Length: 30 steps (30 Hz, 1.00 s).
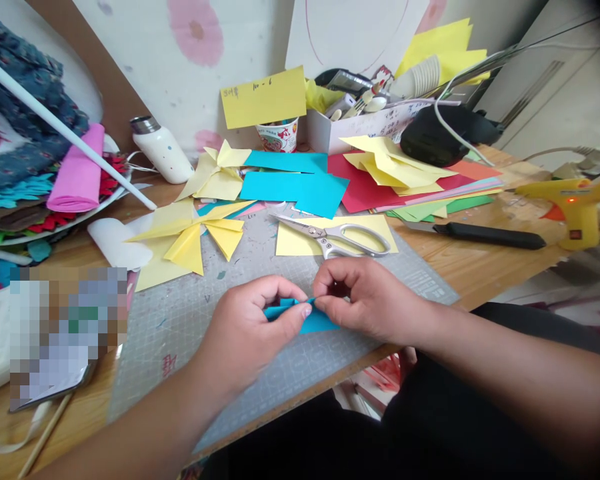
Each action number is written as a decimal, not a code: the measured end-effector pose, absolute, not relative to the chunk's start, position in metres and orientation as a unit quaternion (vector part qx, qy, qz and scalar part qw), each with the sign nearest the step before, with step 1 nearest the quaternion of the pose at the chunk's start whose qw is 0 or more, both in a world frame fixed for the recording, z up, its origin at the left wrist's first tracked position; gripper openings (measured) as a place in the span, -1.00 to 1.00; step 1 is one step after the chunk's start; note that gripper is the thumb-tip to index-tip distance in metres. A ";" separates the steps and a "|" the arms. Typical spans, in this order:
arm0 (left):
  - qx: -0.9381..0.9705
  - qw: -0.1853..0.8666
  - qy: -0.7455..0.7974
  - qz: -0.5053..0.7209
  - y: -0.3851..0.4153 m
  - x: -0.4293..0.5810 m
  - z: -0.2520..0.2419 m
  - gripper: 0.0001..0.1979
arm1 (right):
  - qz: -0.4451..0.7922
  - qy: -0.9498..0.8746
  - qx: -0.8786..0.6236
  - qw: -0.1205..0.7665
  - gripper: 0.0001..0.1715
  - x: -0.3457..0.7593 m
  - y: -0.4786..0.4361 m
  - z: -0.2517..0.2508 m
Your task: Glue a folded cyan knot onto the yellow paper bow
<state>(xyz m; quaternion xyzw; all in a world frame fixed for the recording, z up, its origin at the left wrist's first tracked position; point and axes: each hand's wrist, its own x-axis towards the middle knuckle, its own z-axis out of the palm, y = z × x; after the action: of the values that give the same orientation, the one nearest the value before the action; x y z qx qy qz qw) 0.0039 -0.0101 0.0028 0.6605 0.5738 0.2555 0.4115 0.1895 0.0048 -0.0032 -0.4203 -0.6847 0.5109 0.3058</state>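
Observation:
A small folded piece of blue paper [316, 322] lies on the grey cutting mat [260, 293] near the table's front edge. My left hand [250, 333] pinches its left part, fingers curled over the fold. My right hand [370, 300] pinches its right part with thumb and fingertips closed together. Both hands meet above the paper, which is mostly hidden under them. Just behind my hands, silver scissors [337, 238] rest on a yellow sheet [290, 241].
Folded yellow paper shapes [195, 233] lie at the mat's back left, blue sheets [295, 183] and a stack of coloured paper [430, 193] behind. A black-handled knife [485, 235] and a yellow glue gun [575, 207] are at the right. A white bottle [163, 150] and a phone [55, 393] sit left.

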 end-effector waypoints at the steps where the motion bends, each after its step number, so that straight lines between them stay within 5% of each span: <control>1: 0.636 0.446 0.568 0.271 -0.010 0.003 0.001 -0.86 | 0.518 -0.671 -0.421 0.323 -0.94 0.189 0.004 -0.004; 6: 0.510 0.593 0.498 0.375 -0.008 -0.001 -0.013 -0.84 | 0.564 -0.594 -0.413 0.397 -0.85 0.187 0.005 -0.009; 13: 0.497 0.622 0.472 0.379 -0.007 -0.001 -0.012 -0.91 | 0.608 -0.611 -0.380 0.334 -0.81 0.191 0.008 -0.006; 22: 0.551 0.614 0.456 0.335 -0.011 -0.001 -0.008 -0.88 | 0.516 -0.637 -0.397 0.412 -0.93 0.182 0.003 -0.004; 30: 0.540 0.605 0.467 0.351 -0.012 -0.003 -0.012 -0.81 | 0.260 -0.797 -0.315 0.445 -0.85 0.185 0.002 -0.006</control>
<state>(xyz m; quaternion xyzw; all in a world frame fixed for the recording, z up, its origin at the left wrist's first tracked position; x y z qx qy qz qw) -0.0027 -0.0124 -0.0120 0.5405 0.4670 0.3510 0.6055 0.1850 0.0016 -0.0063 -0.3147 -0.7972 0.2600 0.4448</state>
